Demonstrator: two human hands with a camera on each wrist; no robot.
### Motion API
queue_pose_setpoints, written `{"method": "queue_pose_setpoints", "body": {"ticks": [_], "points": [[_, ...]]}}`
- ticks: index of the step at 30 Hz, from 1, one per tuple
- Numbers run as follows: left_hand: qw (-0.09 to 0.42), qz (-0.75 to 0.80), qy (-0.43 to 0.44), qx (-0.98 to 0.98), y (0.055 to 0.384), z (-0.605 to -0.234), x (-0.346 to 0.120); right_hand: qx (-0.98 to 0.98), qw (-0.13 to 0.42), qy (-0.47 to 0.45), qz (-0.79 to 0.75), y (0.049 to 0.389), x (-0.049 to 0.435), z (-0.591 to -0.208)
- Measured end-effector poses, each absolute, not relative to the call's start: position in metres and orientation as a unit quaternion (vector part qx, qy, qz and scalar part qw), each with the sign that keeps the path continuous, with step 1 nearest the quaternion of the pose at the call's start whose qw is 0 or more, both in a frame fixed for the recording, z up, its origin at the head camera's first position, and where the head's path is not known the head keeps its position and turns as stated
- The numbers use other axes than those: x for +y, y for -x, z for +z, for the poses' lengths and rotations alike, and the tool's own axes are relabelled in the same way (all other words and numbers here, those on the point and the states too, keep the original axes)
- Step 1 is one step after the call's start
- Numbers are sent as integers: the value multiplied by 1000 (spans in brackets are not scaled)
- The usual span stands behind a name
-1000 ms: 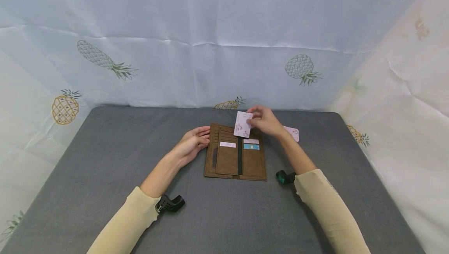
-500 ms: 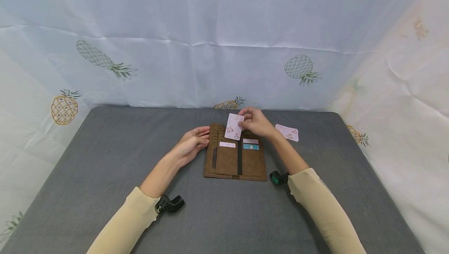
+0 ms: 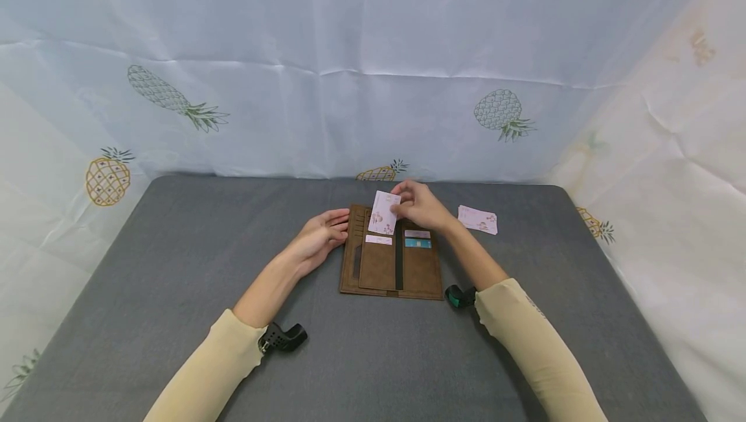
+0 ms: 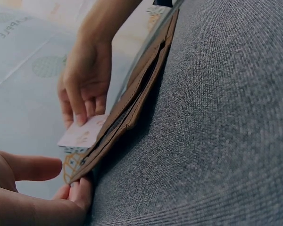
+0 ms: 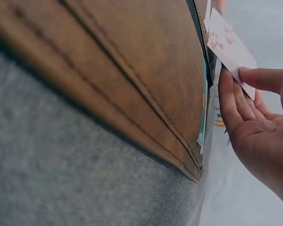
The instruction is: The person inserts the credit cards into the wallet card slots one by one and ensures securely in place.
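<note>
A brown wallet (image 3: 375, 273) lies spread on the grey table. Pink cards show in its slots: one in the left panel (image 3: 379, 239), another (image 3: 417, 234) in the right panel above a blue card (image 3: 418, 243). Between thumb and fingers, my right hand (image 3: 425, 207) pinches a pink flower-printed card (image 3: 383, 213) over the upper slots of the left panel. Whether its lower edge is inside a slot cannot be told. My left hand (image 3: 316, 241) is at the wallet's left edge; in the left wrist view its fingertips (image 4: 82, 190) touch the corner, with the thumb (image 4: 40, 168) apart from it.
A small pile of pink cards (image 3: 478, 219) lies on the table (image 3: 361, 357) to the right of the wallet. Black wrist straps (image 3: 283, 338) sit at both sleeves. Pineapple-printed cloth (image 3: 326, 118) hangs behind the table and at its sides.
My right hand has moved left and slightly down with the pinched card, from above the wallet's middle to the left panel. The card pile is uncovered now. My left hand stays in place.
</note>
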State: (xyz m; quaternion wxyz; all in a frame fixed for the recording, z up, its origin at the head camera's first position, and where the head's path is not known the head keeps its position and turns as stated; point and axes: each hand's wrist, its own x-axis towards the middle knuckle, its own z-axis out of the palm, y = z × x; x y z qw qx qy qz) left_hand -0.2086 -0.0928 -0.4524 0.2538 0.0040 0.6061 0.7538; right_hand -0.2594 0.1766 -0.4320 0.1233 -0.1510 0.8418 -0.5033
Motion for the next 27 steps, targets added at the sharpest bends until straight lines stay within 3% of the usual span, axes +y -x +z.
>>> {"method": "queue_pose_setpoints", "body": {"ticks": [19,27], "points": [[208,712,-36,670,205,-456,-91,832,164,173,-501,262,176,-434],[207,707,-43,675,204,-456,-91,839,136,181,-495,260,174,-433]]}}
